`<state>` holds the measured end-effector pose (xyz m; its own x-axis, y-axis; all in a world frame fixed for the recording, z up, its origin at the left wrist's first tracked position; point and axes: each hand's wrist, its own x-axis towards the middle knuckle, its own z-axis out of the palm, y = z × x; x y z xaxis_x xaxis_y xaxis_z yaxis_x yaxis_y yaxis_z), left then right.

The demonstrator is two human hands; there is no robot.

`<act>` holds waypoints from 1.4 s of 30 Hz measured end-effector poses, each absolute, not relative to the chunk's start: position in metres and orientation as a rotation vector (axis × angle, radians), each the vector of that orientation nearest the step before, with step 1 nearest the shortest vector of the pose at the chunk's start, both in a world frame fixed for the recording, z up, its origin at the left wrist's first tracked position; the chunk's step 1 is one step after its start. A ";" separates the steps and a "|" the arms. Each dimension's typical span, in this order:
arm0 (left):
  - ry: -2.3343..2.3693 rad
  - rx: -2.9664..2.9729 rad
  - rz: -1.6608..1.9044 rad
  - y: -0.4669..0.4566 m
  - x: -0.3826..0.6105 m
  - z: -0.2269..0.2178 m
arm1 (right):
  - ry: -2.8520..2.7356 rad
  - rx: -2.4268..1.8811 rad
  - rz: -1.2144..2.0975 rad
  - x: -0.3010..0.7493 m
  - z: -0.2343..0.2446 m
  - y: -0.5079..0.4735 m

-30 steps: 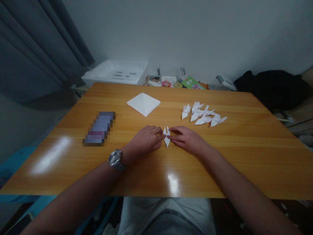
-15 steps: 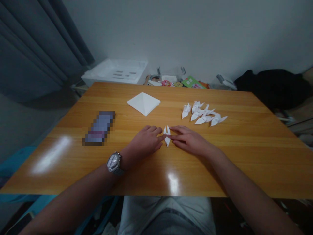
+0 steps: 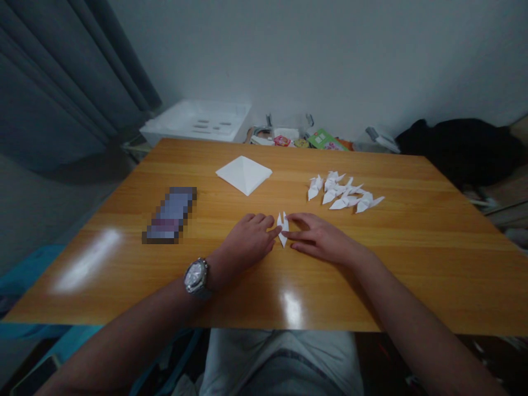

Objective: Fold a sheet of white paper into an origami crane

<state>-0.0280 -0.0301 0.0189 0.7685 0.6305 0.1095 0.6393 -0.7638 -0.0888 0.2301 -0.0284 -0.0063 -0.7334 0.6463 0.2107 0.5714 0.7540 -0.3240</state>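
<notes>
A small white folded paper piece (image 3: 282, 227) with two thin points lies on the wooden table (image 3: 412, 264) in front of me. My left hand (image 3: 249, 240), with a watch on its wrist, rests left of the piece, fingers curled, fingertips pressing its left edge. From the right, my right hand (image 3: 319, 237) lies flat with its fingertips pressing on the piece's right edge. Both hands pin the paper to the table.
A stack of white square paper (image 3: 244, 174) lies further back. Several finished white folded paper figures (image 3: 342, 192) sit at the back right. A blurred dark flat object (image 3: 170, 214) lies to the left. Behind the table are a white tray, clutter and a black bag.
Both hands stay on the paper piece; the fingers shifted only slightly, and the camera view moved a little.
</notes>
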 end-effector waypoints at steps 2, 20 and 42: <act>-1.039 -2.841 -0.113 -0.030 -0.028 0.018 | -2.627 -0.967 0.365 0.231 -0.007 -0.028; -1.087 -3.008 -0.352 -0.010 -0.038 -0.003 | -2.619 -1.121 0.092 0.227 -0.021 -0.016; -1.083 -3.009 -0.298 -0.009 -0.036 0.000 | -2.562 -1.233 0.115 0.217 -0.028 -0.018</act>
<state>-0.0358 -0.0088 -0.0004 0.7558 0.6373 0.1502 0.6244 -0.7706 0.1279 0.2172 -0.0180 -0.0285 -0.5895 0.7749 0.2281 0.7513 0.6297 -0.1977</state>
